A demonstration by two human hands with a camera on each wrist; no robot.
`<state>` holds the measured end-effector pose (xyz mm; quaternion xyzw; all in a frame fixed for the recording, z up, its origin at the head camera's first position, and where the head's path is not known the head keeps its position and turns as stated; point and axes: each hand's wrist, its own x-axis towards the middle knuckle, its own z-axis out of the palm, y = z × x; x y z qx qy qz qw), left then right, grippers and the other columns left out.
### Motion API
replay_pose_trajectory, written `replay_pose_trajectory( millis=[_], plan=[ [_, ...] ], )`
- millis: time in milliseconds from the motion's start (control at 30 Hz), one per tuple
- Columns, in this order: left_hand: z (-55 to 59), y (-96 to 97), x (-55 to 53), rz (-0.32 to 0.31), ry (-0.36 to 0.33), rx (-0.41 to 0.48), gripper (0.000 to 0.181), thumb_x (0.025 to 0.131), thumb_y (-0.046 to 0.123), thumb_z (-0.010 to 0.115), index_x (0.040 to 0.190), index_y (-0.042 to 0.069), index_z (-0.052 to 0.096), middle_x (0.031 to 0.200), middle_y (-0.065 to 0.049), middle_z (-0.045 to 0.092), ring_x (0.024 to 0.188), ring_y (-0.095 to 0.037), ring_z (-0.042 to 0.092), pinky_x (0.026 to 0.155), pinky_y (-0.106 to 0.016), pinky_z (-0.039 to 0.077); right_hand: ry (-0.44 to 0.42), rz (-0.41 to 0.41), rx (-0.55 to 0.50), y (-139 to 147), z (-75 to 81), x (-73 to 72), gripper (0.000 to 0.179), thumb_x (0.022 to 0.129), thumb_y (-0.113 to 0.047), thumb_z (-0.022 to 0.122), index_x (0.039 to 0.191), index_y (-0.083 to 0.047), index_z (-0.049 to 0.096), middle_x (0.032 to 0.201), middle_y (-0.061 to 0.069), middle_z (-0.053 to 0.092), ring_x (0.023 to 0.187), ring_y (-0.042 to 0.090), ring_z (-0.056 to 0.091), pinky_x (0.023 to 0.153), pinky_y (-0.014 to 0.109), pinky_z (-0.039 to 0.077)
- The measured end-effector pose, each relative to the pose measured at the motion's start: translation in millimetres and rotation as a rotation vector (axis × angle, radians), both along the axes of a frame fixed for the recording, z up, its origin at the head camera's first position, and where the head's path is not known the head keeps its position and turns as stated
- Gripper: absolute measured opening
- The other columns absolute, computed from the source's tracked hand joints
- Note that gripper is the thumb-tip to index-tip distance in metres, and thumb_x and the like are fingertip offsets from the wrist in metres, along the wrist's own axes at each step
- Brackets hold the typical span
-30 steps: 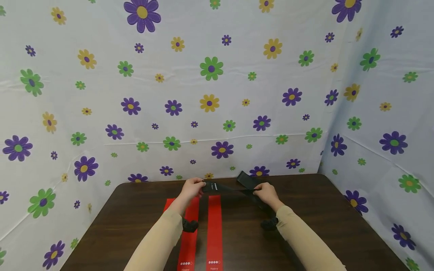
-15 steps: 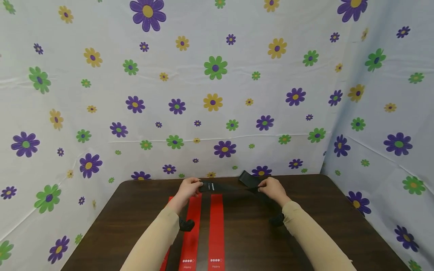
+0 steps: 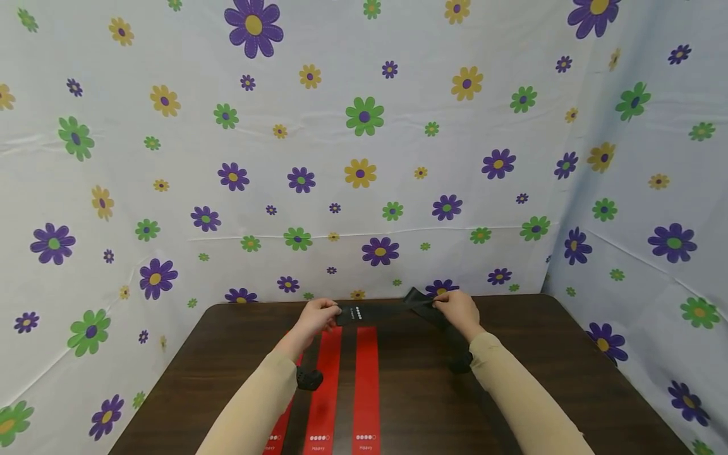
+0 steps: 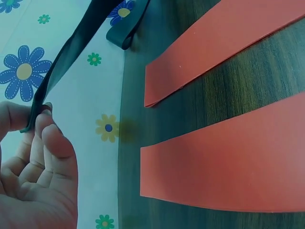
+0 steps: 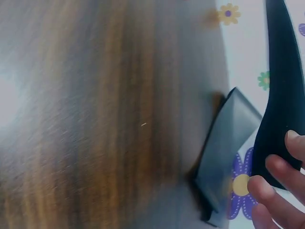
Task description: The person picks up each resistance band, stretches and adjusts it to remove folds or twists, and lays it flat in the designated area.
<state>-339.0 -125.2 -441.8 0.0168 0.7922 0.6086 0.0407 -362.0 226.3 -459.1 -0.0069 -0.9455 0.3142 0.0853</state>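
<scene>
One black band (image 3: 380, 314) spans the gap between my left hand (image 3: 309, 321), pinching its printed end, and my right hand (image 3: 461, 313), gripping farther along, above the far edge of the desk (image 3: 418, 398). Compared with a second ago, the hands stand slightly farther apart, so more of the band shows between them. I judge that it is being straightened and not yet laid down. Three red bands (image 3: 366, 385) lie on the desk nearer me.

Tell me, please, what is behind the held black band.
In the left wrist view, flowered cloth shows behind the black band; the pattern directly behind it cannot be seen.
</scene>
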Motion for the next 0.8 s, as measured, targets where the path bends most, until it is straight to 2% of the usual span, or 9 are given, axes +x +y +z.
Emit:
replay_pose_trajectory(
  millis=[100, 200, 333, 467, 700, 800],
  plan=[
    [-0.2, -1.7, 2.0, -0.032, -0.008, 0.000, 0.011, 0.091, 0.009, 0.059, 0.094, -0.001, 0.064, 0.073, -0.008, 0.059, 0.060, -0.018, 0.055, 0.067, -0.043, 0.055, 0.031, 0.009, -0.053, -0.8, 3.3, -2.4, 0.024, 0.090, -0.021, 0.066, 0.111, -0.009, 0.074, 0.114, 0.015, 0.068, 0.101, 0.035, 0.063, 0.080, 0.049, 0.051],
    [-1.2, -3.3, 5.6, -0.065, -0.016, -0.006, 0.011, 0.091, 0.008, 0.060, 0.093, -0.002, 0.063, 0.069, -0.008, 0.059, 0.059, -0.020, 0.056, 0.064, -0.041, 0.055, 0.036, 0.029, -0.170, -1.8, 5.6, -5.5, 0.028, 0.093, -0.017, 0.062, 0.117, -0.005, 0.070, 0.106, 0.017, 0.069, 0.092, 0.035, 0.065, 0.074, 0.044, 0.053],
    [-2.0, -3.7, 12.0, -0.116, -0.011, 0.003, 0.020, 0.090, 0.005, 0.060, 0.107, -0.004, 0.057, 0.068, -0.009, 0.060, 0.054, -0.019, 0.056, 0.059, -0.038, 0.054, 0.035, 0.046, -0.344, -3.7, 10.5, -7.8, 0.031, 0.096, -0.017, 0.057, 0.120, 0.000, 0.067, 0.100, 0.019, 0.069, 0.085, 0.034, 0.066, 0.062, 0.035, 0.054],
    [-2.3, -0.7, 20.4, -0.194, 0.004, 0.022, 0.032, 0.088, 0.002, 0.060, 0.118, -0.002, 0.051, 0.070, -0.009, 0.061, 0.052, -0.017, 0.056, 0.054, -0.035, 0.053, 0.034, 0.042, -0.446, -5.6, 15.7, -6.8, 0.032, 0.096, -0.021, 0.060, 0.119, 0.001, 0.067, 0.113, 0.022, 0.066, 0.090, 0.033, 0.066, 0.064, 0.034, 0.056],
    [-2.2, 6.7, 39.8, -0.339, -0.009, -0.022, 0.020, 0.090, 0.008, 0.065, 0.106, -0.003, 0.063, 0.076, -0.012, 0.061, 0.057, -0.018, 0.059, 0.060, -0.037, 0.055, -0.016, 0.019, -0.595, -9.4, 19.8, -8.6, 0.035, 0.096, -0.018, 0.060, 0.126, 0.001, 0.063, 0.129, 0.025, 0.056, 0.102, 0.036, 0.065, 0.072, 0.034, 0.057],
    [-3.4, 9.9, 47.4, -0.384, -0.016, -0.043, 0.018, 0.090, 0.011, 0.067, 0.102, -0.003, 0.066, 0.082, -0.016, 0.064, 0.059, -0.016, 0.059, 0.061, -0.036, 0.056, -0.028, 0.015, -0.642, -12.4, 21.5, -10.8, 0.035, 0.096, -0.017, 0.060, 0.127, 0.001, 0.062, 0.132, 0.025, 0.054, 0.101, 0.035, 0.064, 0.071, 0.032, 0.057]
  ],
)
